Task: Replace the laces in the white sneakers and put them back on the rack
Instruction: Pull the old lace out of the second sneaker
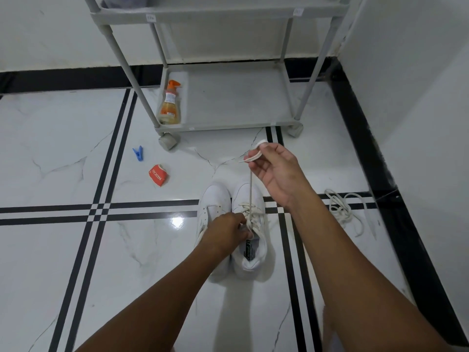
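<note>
Two white sneakers stand side by side on the floor, toes toward the rack: the left sneaker [214,199] and the right sneaker [253,260]. A cream lace [250,189] is threaded partway through the right sneaker's eyelets. My right hand [275,171] pinches the lace's free end and holds it taut above the shoe. My left hand [229,231] grips the laced part at the right sneaker's tongue and covers some eyelets. The grey wheeled rack [228,125] stands just beyond the shoes.
A loose pile of white laces [342,209] lies on the floor to the right, by the black skirting. An orange pump bottle [170,104] stands on the rack's bottom shelf. A blue clothes peg [138,153] and a red packet [158,176] lie at the left.
</note>
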Motion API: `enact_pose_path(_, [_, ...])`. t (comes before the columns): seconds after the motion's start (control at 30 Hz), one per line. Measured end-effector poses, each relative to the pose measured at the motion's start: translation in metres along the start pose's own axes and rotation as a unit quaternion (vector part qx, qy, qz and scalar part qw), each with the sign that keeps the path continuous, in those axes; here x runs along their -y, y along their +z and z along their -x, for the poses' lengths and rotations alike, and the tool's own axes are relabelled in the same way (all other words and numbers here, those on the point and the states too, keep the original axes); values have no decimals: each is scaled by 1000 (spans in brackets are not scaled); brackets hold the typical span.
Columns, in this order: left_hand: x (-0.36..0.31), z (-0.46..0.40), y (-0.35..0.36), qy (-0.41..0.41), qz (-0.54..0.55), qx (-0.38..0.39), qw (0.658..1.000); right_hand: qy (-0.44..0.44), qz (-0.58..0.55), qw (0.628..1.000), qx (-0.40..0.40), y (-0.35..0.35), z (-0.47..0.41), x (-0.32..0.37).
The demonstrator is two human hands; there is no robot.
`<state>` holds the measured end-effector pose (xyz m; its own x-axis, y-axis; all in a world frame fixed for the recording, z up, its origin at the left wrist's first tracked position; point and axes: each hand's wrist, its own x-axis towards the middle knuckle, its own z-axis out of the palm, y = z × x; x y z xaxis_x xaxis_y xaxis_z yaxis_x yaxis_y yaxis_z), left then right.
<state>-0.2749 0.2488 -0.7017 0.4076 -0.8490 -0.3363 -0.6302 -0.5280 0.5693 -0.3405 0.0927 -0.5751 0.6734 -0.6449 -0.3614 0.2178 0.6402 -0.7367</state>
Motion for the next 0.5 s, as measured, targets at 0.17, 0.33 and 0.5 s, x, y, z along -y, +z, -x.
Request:
enact_pose_path(0.17, [0, -2, 2, 0, -4, -2, 1000, -21, -61, 997, 45, 0, 7, 19])
enact_pose_path(0.33, [-1, -5, 0, -6, 8, -14, 1000, 44, 507, 861, -12, -9, 5, 9])
enact_pose_path(0.5, [-1, -10, -5, -25, 60, -21, 998, 183, 689, 702, -15, -30, 13, -37])
